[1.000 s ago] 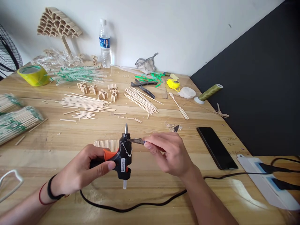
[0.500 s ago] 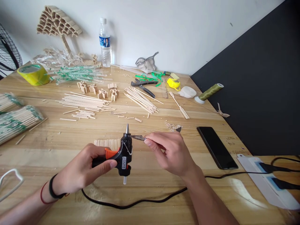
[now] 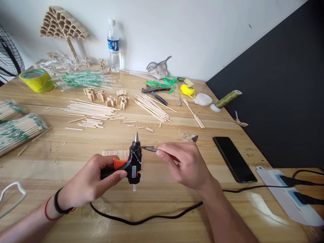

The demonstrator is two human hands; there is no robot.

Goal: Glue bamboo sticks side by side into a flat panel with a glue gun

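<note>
My left hand [image 3: 101, 175] is wrapped round the handle of a black glue gun [image 3: 134, 165] with an orange trigger. The gun's metal nozzle points up, and a clear glue stick [image 3: 135, 187] pokes out of its lower end. Pinched in my right hand [image 3: 184, 162] is a small dark metal blade [image 3: 150, 148], its tip at the gun's body just below the nozzle. Whether the tip touches the gun, I cannot tell. A dark pointed piece [image 3: 194, 138] shows behind my right hand. Beyond the gun lies a row of short sticks [image 3: 115, 155], partly hidden.
Loose wooden sticks [image 3: 87, 109] and a second pile [image 3: 153, 108] lie farther back, near pliers-like cutters [image 3: 158, 92]. A phone [image 3: 234, 158] and power strip [image 3: 288, 195] are at right. The black cord [image 3: 141, 221] crosses in front. A bottle [image 3: 113, 47] stands by the wall.
The glue gun has shifted slightly up and left in my left hand, its nozzle a little higher. My right hand has hardly moved and keeps the blade by the gun's body.
</note>
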